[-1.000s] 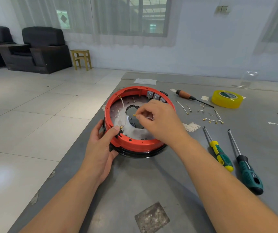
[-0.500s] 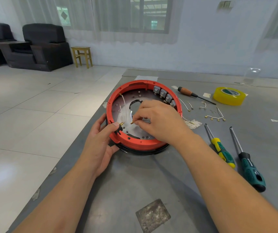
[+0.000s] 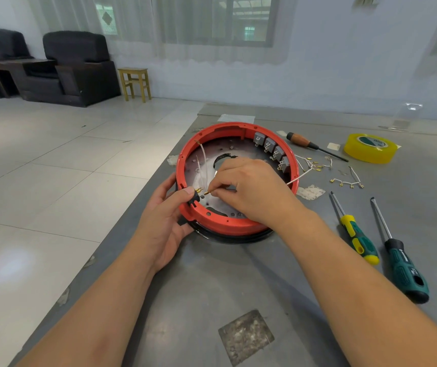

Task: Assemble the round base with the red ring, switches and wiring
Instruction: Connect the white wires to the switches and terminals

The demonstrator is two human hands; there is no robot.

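Red plastic ring on its round black base [image 3: 213,221] sits rigid between our hands; our left hand [image 3: 165,221] grips its near-left rim at the small black pronged socket [image 3: 195,196]. Just right, our right hand [image 3: 249,189] pinches a thin white wire's brass terminal [image 3: 207,193]: light, floppy, easily bent, best held behind the crimp.

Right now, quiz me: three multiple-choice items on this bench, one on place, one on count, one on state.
1. Where does the yellow tape roll lie?
A. inside the red ring
B. on the table, far right of the red ring
C. on the stool

2. How many screwdrivers lie on the table?
A. one
B. three
C. five

3. What is the right hand doing?
A. pinching a brass wire terminal
B. resting flat
C. gripping a screwdriver

Answers: B, the roll sits past the loose wires; B, one wooden-handled, two green-handled; A, fingertips pinch the terminal beside the plug pins.
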